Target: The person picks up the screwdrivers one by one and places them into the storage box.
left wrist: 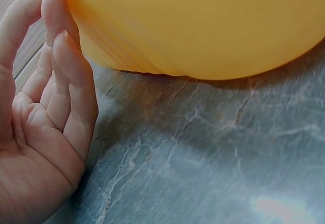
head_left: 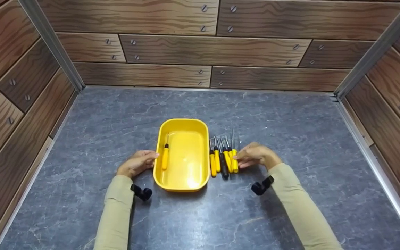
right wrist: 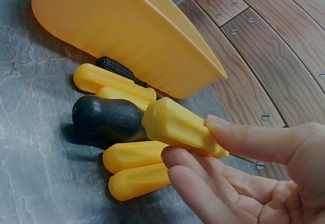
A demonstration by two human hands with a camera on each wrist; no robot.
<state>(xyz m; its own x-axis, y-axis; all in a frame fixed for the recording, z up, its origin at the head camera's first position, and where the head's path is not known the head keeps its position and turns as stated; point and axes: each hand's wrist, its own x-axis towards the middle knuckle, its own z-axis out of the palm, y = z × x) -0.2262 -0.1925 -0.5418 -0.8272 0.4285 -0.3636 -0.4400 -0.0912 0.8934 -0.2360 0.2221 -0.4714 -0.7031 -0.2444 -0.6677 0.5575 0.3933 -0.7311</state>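
A yellow plastic tub (head_left: 186, 189) sits left of the middle of the tabletop. One yellow-handled screwdriver (head_left: 165, 158) lies inside, along its left wall. My left hand (head_left: 139, 163) pinches the tub's left rim, thumb on top and fingers against the outer wall. With thumb and fingertips, my right hand (head_left: 255, 154) holds another screwdriver (right wrist: 177, 127) by its yellow handle, raised over the others in the right wrist view. Beside the tub's right wall lie several more screwdrivers in a row, with yellow handles (head_left: 213, 165) and a thick black handle (right wrist: 106, 118), shafts pointing away from me.
A grey marbled tabletop (head_left: 283, 118) spreads around the tub. Wood-patterned walls (head_left: 172, 48) close off the back and both sides, with metal strips (head_left: 356, 66) at the corners. Black wrist cameras (head_left: 262, 185) sit on both sleeves.
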